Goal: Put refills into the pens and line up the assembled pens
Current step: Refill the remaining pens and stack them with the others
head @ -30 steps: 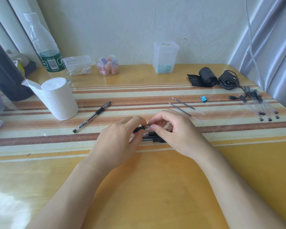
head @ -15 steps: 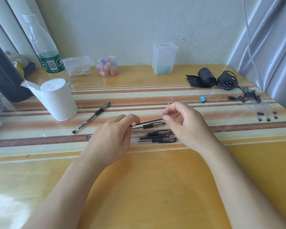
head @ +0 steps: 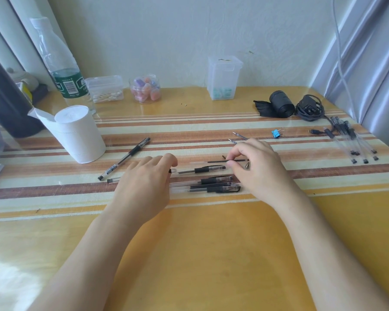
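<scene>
Here's your table (head: 211, 248), yellow with brown stripes, running out of the picture on both sides. At the far left a big dark object (head: 7, 95) is cut off by the edge, and I can't make out what it is. Then the water bottle (head: 63, 70), upright at the back, and the white paper roll (head: 81, 133) standing just in front of it. Along the wall sit a tall clear box (head: 224, 77), a flat clear box (head: 105, 88) and a small jar (head: 145, 88), contents too blurred to name.

Now your hands. Your left hand (head: 144, 185) lies back-up, fingers curled under and hidden. Its thumb tip sits at the left end of a pen (head: 202, 170) lying on the table, but whether you're gripping it, I cannot tell. Your right hand (head: 258, 171) has thumb and forefinger closed in a pinch on a refill (head: 211, 162), held level just beyond that pen, your fingertips covering part of it.

On your side of that pen a bundle of pens (head: 213, 185) lies side by side, left ends hidden under your left hand. One lone pen (head: 126, 158) lies slanted near the paper roll. Far right, there's a cluster of clear barrels (head: 355, 142). Two more refills (head: 239, 135) peek out past your right knuckles, mostly covered. A blue clip (head: 276, 133) lies near them, and a tiny brass tip (head: 247, 165) sits by your right fingers.
</scene>
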